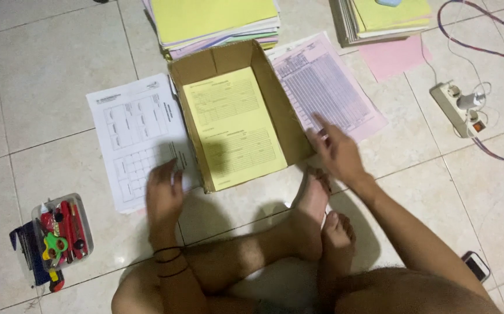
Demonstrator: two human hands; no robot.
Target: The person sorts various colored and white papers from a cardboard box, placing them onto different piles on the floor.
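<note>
Left hand (pixel 163 195) and right hand (pixel 338 152) flanking cardboard box (pixel 275 102) edges.

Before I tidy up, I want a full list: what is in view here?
cardboard box: one, brown, open, centre floor
yellow form: one, inside box
white form: one, left of box
pink form: one, right of box
paper stacks: two, mostly yellow-topped, top edge
pink sheet: one, by right stack
power strip: one, white, right
stationery tub: one, clear, lower left
phone: one, lower right
left hand: on white form
right hand: at box's right wall
feet: two, bare, crossed
</note>
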